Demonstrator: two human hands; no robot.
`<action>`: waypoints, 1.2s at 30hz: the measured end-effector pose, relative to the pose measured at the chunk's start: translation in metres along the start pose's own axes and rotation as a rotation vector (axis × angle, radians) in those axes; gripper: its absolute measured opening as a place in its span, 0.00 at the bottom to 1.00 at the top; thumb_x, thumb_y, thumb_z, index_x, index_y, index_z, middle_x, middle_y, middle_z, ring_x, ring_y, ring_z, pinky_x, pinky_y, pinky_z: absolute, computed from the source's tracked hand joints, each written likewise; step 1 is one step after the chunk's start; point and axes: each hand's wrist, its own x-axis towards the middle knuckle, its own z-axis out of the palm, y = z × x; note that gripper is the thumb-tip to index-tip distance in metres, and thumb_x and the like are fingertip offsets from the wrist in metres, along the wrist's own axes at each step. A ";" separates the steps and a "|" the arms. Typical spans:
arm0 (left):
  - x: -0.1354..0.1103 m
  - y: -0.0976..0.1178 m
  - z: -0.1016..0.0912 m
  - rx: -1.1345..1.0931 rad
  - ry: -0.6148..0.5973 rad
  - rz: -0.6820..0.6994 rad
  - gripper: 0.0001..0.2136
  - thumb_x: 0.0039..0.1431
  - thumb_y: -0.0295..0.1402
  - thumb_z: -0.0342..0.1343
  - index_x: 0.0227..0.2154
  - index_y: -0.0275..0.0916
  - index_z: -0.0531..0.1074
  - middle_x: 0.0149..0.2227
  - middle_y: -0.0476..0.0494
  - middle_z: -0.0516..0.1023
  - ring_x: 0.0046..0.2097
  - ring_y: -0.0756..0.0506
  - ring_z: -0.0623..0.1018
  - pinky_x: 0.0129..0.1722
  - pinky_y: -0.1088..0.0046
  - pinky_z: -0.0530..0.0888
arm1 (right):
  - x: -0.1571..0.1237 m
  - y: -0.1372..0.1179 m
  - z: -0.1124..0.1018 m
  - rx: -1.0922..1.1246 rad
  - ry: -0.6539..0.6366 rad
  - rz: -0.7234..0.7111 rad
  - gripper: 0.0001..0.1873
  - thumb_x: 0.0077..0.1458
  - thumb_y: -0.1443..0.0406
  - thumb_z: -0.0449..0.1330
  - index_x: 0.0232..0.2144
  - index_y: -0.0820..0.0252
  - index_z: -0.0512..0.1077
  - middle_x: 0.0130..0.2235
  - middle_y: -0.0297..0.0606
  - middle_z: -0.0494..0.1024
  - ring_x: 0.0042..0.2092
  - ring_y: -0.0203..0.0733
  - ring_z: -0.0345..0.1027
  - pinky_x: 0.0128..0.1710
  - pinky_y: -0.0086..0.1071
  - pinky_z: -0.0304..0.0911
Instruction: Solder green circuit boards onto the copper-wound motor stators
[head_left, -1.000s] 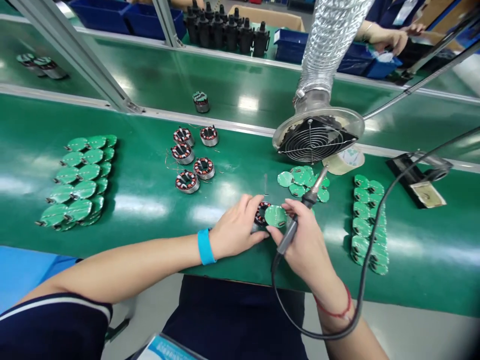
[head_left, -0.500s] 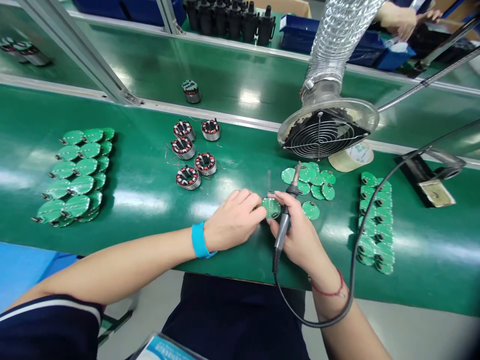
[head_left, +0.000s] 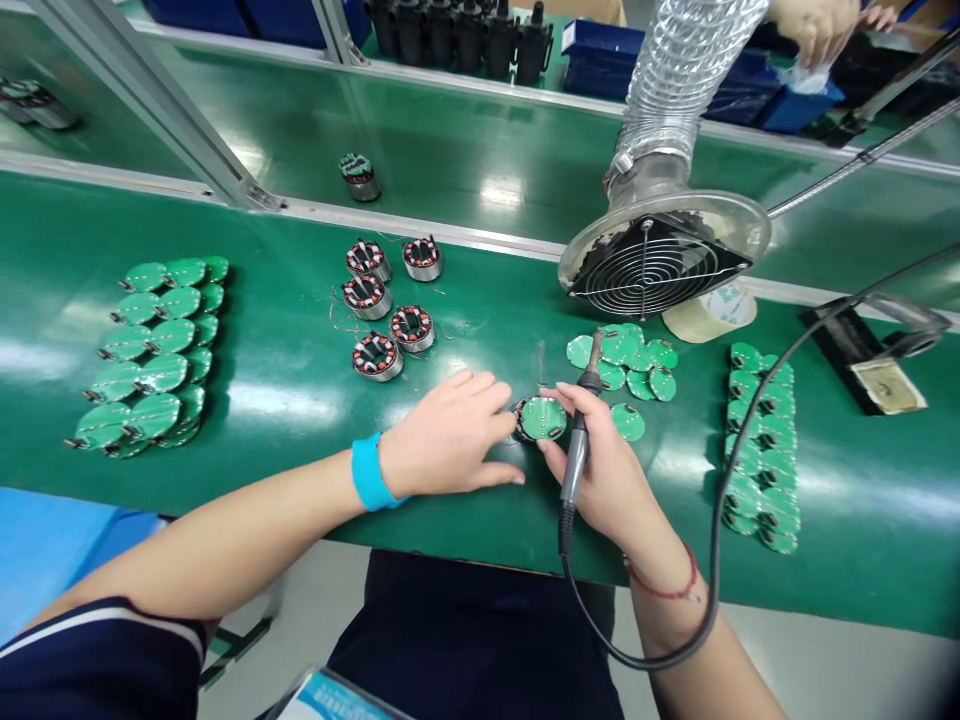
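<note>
My right hand is closed around a soldering iron, whose tip points away from me. With its thumb and forefinger it also holds the edge of a round green circuit board. Copper windings of a motor stator show under the board's left edge. My left hand is just left of this board, thumb stretched out, fingers apart from the thumb; whether a fingertip touches the stator is hidden. Further loose circuit boards lie beyond my right hand. Several bare stators stand beyond my left hand.
Rows of circuit boards lie far left, others at right. A fan hood hangs over the bench near a tape roll and an iron stand. The iron's cable loops over my right forearm. Another person's hand is beyond.
My left hand has loosened from the board, drawn slightly left and spread its thumb. The board now shows more fully. A board-topped stator behind the rail has shifted left.
</note>
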 end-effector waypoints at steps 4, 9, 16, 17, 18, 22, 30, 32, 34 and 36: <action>-0.001 0.010 0.003 0.005 0.017 0.011 0.08 0.70 0.30 0.57 0.33 0.38 0.74 0.36 0.43 0.72 0.40 0.41 0.72 0.39 0.63 0.64 | -0.002 0.000 0.001 -0.012 0.030 -0.035 0.31 0.67 0.63 0.62 0.68 0.45 0.58 0.66 0.46 0.77 0.67 0.54 0.73 0.64 0.54 0.72; 0.000 0.007 0.004 -0.121 -0.004 -0.035 0.06 0.70 0.33 0.58 0.36 0.38 0.76 0.39 0.43 0.73 0.41 0.41 0.72 0.42 0.63 0.66 | 0.000 0.000 0.000 -0.019 0.026 -0.062 0.29 0.68 0.63 0.61 0.68 0.45 0.59 0.64 0.45 0.78 0.65 0.53 0.75 0.63 0.54 0.72; -0.001 0.008 0.004 -0.224 0.073 -0.085 0.11 0.70 0.26 0.53 0.30 0.38 0.74 0.38 0.43 0.72 0.42 0.42 0.70 0.41 0.63 0.64 | 0.001 0.000 0.001 -0.055 0.041 -0.072 0.28 0.68 0.62 0.61 0.67 0.46 0.61 0.62 0.46 0.80 0.61 0.56 0.78 0.59 0.56 0.74; -0.001 0.008 0.002 -0.277 0.114 -0.109 0.10 0.69 0.26 0.53 0.30 0.39 0.75 0.38 0.43 0.72 0.41 0.42 0.69 0.42 0.63 0.65 | 0.001 0.000 0.002 -0.060 0.041 -0.074 0.28 0.68 0.63 0.61 0.67 0.46 0.61 0.62 0.45 0.80 0.60 0.56 0.78 0.59 0.56 0.74; 0.000 0.008 0.000 -0.333 0.151 -0.134 0.10 0.68 0.27 0.53 0.30 0.39 0.75 0.38 0.43 0.73 0.41 0.42 0.69 0.42 0.63 0.66 | 0.001 0.000 0.002 -0.065 0.041 -0.073 0.28 0.68 0.63 0.61 0.67 0.46 0.61 0.61 0.45 0.81 0.60 0.56 0.78 0.58 0.56 0.75; 0.009 0.012 -0.001 -0.584 0.206 -0.220 0.08 0.70 0.29 0.54 0.33 0.40 0.75 0.37 0.45 0.74 0.43 0.43 0.72 0.47 0.62 0.69 | 0.001 0.002 0.004 -0.076 0.035 -0.078 0.29 0.68 0.61 0.61 0.68 0.46 0.61 0.60 0.45 0.81 0.60 0.57 0.78 0.58 0.57 0.75; 0.025 0.020 0.015 -0.882 0.198 -0.384 0.06 0.68 0.32 0.63 0.34 0.42 0.80 0.38 0.48 0.76 0.46 0.44 0.73 0.55 0.61 0.70 | 0.002 -0.015 -0.002 -0.091 0.202 -0.230 0.33 0.68 0.63 0.63 0.70 0.42 0.58 0.62 0.43 0.79 0.68 0.57 0.71 0.64 0.59 0.69; 0.026 0.020 0.016 -0.897 0.178 -0.409 0.05 0.68 0.31 0.64 0.33 0.41 0.80 0.38 0.48 0.77 0.46 0.44 0.73 0.55 0.61 0.71 | 0.004 -0.022 -0.001 -0.063 0.221 -0.274 0.32 0.68 0.66 0.62 0.68 0.41 0.58 0.54 0.39 0.83 0.60 0.53 0.77 0.59 0.54 0.71; 0.027 0.021 0.017 -0.896 0.172 -0.417 0.05 0.67 0.31 0.64 0.33 0.40 0.80 0.38 0.47 0.77 0.47 0.43 0.74 0.55 0.60 0.71 | 0.007 -0.026 0.001 -0.046 0.209 -0.296 0.32 0.67 0.68 0.61 0.68 0.40 0.59 0.51 0.36 0.84 0.54 0.51 0.79 0.54 0.50 0.73; 0.027 0.020 0.018 -0.896 0.168 -0.409 0.05 0.67 0.30 0.64 0.33 0.40 0.80 0.38 0.48 0.77 0.47 0.43 0.74 0.55 0.60 0.71 | 0.010 -0.028 0.002 -0.055 0.187 -0.288 0.31 0.68 0.69 0.60 0.67 0.40 0.59 0.52 0.37 0.84 0.51 0.50 0.80 0.51 0.49 0.74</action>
